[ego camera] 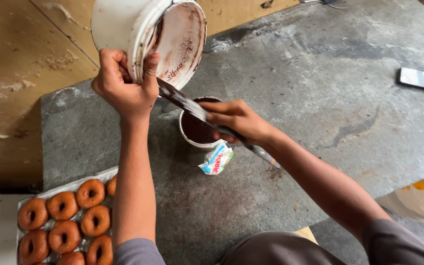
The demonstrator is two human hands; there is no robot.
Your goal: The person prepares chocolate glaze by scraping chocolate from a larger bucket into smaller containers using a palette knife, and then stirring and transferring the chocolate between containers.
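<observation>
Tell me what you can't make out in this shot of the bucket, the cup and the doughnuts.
All in the head view:
- White bucket: top cut off by the frame edge.
- Cup: its fill level is hidden by the right hand and the spatula.
- Doughnut tray: partly behind the left hand's forearm and cut off at the bottom edge.
- Dark flat thing at right: too small to identify.

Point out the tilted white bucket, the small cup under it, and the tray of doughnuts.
white bucket point(116, 22), head view, on its outer side wall.
small cup point(196, 131), head view, on the dark filling inside.
tray of doughnuts point(77, 185), head view, on its foil rim.
</observation>
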